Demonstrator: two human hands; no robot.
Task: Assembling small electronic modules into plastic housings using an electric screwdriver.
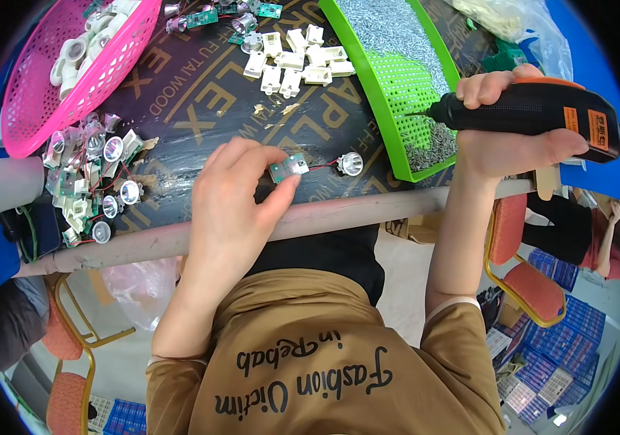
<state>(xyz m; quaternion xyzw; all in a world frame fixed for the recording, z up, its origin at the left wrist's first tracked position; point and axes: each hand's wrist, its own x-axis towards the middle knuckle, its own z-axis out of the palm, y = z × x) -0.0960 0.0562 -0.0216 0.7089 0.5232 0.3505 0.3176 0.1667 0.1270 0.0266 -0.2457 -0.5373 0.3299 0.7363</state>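
My left hand (234,192) is closed, thumb and fingers pinching a small green circuit board with a white plastic housing (290,168) just above the table. A red wire runs from it to a round clear-and-silver lamp reflector (350,164) lying to its right. My right hand (502,151) is wrapped round a black electric screwdriver (531,109) held sideways, its bit pointing left. The bit is over a green perforated tray (377,94) of small metal screws (433,138); whether a screw sits on the tip is too small to tell.
White plastic housings (292,59) lie in a group at the far middle. A pink basket (81,109) with white parts stands at the left, beside a heap of wired lamp assemblies (96,174). A rounded grey bar (332,209) edges the table. Red chairs (531,290) and other people are beyond.
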